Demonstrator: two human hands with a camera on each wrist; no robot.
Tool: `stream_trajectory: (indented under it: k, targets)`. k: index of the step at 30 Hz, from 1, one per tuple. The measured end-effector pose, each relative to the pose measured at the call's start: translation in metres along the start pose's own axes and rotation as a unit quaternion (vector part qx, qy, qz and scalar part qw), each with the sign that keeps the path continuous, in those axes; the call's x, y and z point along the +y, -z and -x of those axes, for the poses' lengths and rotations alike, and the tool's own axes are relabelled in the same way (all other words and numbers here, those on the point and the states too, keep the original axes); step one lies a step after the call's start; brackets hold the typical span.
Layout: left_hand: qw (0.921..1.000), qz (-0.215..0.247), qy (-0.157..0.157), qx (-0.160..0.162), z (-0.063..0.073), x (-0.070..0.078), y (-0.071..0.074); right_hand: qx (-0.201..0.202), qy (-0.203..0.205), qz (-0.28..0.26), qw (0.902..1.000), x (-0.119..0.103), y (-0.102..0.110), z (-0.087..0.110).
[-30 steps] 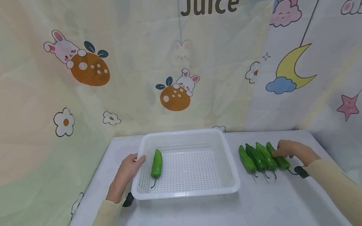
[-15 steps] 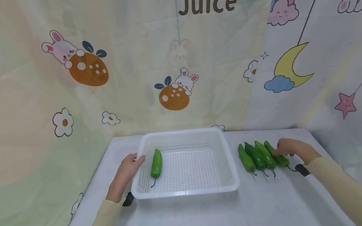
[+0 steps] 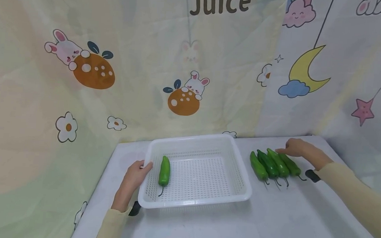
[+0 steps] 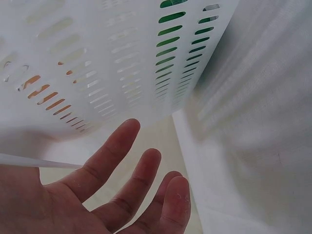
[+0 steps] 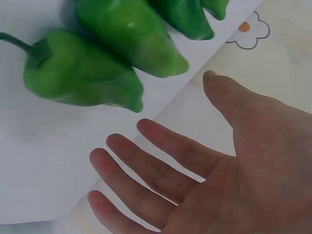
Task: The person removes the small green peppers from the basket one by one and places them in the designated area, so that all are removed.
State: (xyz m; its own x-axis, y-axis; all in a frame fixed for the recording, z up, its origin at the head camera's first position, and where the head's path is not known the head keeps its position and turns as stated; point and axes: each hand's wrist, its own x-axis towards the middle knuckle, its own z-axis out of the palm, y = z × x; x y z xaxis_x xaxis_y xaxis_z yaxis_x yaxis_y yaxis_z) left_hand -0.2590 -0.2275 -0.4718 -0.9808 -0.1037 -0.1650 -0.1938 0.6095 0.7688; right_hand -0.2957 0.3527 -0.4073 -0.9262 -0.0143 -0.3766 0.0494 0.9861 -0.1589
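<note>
A white perforated plastic basket (image 3: 194,204) stands on the table. My left hand (image 3: 136,176) holds its left rim, the thumb hooked over the edge; in the left wrist view the other fingers (image 4: 129,195) spread below the slotted wall. One green pepper (image 3: 164,171) lies inside along the basket's left side. To the right, several more green peppers (image 3: 270,167) lie side by side, stems toward me. My right hand (image 3: 302,151) hovers at the far tips of the rightmost ones. In the right wrist view its fingers (image 5: 156,170) are extended, holding nothing, apart from the nearest pepper (image 5: 83,73).
The white tabletop (image 3: 222,230) reaches back to a printed cloth wall (image 3: 138,104) with rabbits, flowers and a moon. Another cloth closes off the right side. Black straps show at both wrists.
My right hand has lifted off the rightmost pepper and moved slightly left and back, its fingers straightening. That pepper now lies closer against its neighbour. The left hand and basket stay put.
</note>
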Motion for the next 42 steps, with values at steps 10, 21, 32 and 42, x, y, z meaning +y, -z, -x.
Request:
stream_trajectory:
  k: [10, 21, 32, 42]
  targets:
    - [1.0, -0.003, 0.0, 0.0, 0.001, 0.001, -0.001, 0.014, 0.059, -0.002, 0.9982, -0.024, 0.01, 0.001]
    - [1.0, -0.007, -0.001, -0.005, 0.001, 0.001, -0.002, 0.022, 0.081, 0.014, 0.9963, -0.069, 0.021, 0.01]
    - [0.9999, -0.009, -0.007, -0.007, 0.001, -0.002, -0.001, 0.045, 0.112, 0.003, 0.9927, -0.136, 0.026, 0.013]
    - [0.9999, -0.005, -0.006, -0.007, 0.003, 0.0, 0.001, 0.057, 0.168, 0.01, 0.9841, -0.193, 0.022, 0.026]
